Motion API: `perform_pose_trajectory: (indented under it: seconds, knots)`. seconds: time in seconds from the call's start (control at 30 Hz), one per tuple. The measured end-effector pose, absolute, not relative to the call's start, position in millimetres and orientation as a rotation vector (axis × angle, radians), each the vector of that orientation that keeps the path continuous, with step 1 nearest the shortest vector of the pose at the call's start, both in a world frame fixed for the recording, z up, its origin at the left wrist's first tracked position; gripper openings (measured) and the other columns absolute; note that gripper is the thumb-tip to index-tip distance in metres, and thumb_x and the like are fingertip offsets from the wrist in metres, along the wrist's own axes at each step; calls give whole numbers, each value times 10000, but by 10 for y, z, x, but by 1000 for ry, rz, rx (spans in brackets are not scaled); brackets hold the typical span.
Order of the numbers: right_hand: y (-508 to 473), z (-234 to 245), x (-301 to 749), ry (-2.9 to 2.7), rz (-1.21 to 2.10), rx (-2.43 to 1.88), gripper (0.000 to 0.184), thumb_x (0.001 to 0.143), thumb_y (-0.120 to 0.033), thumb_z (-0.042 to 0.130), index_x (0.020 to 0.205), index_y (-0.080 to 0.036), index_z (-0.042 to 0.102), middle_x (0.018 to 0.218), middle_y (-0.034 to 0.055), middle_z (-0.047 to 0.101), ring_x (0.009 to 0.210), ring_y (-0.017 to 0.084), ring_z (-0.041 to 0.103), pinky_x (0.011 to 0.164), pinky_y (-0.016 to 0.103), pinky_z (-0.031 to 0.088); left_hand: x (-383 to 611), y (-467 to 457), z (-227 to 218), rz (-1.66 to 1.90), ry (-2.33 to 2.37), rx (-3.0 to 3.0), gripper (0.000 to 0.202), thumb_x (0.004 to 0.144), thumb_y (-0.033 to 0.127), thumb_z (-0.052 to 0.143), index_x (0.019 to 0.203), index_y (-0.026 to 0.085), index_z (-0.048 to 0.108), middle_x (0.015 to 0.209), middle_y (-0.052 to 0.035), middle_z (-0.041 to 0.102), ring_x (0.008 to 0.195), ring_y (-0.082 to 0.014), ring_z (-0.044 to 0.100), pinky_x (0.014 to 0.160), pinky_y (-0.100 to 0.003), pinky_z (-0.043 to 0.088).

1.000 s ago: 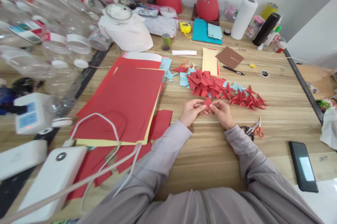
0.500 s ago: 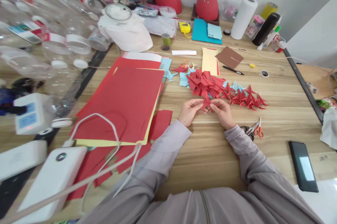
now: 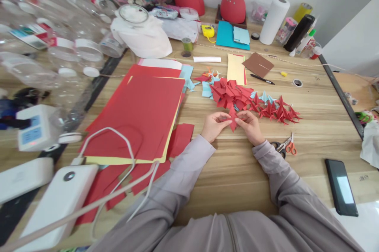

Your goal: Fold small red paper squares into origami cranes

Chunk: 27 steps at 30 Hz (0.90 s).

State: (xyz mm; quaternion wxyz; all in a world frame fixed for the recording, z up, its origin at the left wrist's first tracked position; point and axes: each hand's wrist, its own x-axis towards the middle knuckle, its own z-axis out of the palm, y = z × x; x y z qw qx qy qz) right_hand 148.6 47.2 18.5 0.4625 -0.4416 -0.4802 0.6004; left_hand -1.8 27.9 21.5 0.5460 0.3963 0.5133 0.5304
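Observation:
Between my hands is a small piece of folded red paper point(image 3: 233, 121), diamond-shaped, its lower point hanging below my fingertips. My left hand point(image 3: 215, 126) is closed in a pinch on its left side. On the right side, my right hand point(image 3: 250, 126) pinches it the same way. Just beyond my fingers lies a heap of folded red paper pieces point(image 3: 232, 93). To its right, red paper cranes point(image 3: 276, 109) stand in a cluster with a few light-blue cranes point(image 3: 265, 97) behind them.
Scissors point(image 3: 289, 147) lie right of my right hand, a phone point(image 3: 341, 187) farther right. At left are stacked red sheets point(image 3: 145, 115), cut red strips point(image 3: 182, 138) and a power bank point(image 3: 63, 200) with a white cable. A black pen point(image 3: 262, 79) and brown paper point(image 3: 258, 64) lie behind the cranes.
The folded red paper now shows as a longer diamond, with a point extending down between my hands. Both hands stay in nearly the same place, still pinching it.

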Motion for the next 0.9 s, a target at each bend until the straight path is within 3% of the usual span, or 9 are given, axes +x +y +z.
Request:
perform_pose_trajectory:
  seconds: [0.17, 0.33, 0.53, 0.77, 0.9]
  knots:
    - [473, 188, 1483, -1170, 1495, -1130, 414, 589, -390, 806, 899, -197, 612, 718, -24, 655, 539, 101, 595, 535, 247, 523, -19, 293, 210, 1280, 1171, 885, 310, 526, 234, 799, 749, 154, 601, 729, -20, 685, 682, -136, 625, 694, -275, 483]
    - [480, 184, 1481, -1225, 1489, -1144, 346, 578, -439, 801, 743, -174, 653, 667, -7, 669, 523, 92, 572, 530, 239, 495, -20, 301, 203, 1279, 1135, 817, 437, 495, 214, 815, 814, 172, 519, 718, -3, 677, 667, -139, 632, 689, -276, 484]
    - [474, 173, 1484, -1290, 1457, -1160, 372, 567, -489, 798, 674, -168, 645, 528, -14, 629, 472, 105, 565, 490, 238, 477, -15, 303, 194, 1272, 1170, 862, 427, 514, 231, 809, 844, 168, 545, 730, -8, 671, 692, -144, 629, 705, -278, 476]
    - [468, 177, 1501, -1302, 1465, -1146, 346, 581, -467, 798, 681, -173, 646, 511, -20, 620, 439, 109, 560, 470, 246, 469, -20, 298, 203, 1235, 1160, 868, 334, 533, 233, 799, 790, 156, 599, 617, 21, 641, 569, -101, 566, 605, -232, 425]
    - [465, 198, 1506, -1278, 1479, -1141, 336, 586, -463, 797, 661, -173, 646, 482, -28, 611, 421, 105, 551, 464, 243, 465, -26, 298, 206, 1234, 1132, 841, 358, 533, 250, 809, 828, 146, 635, 635, 13, 663, 579, -102, 582, 617, -236, 441]
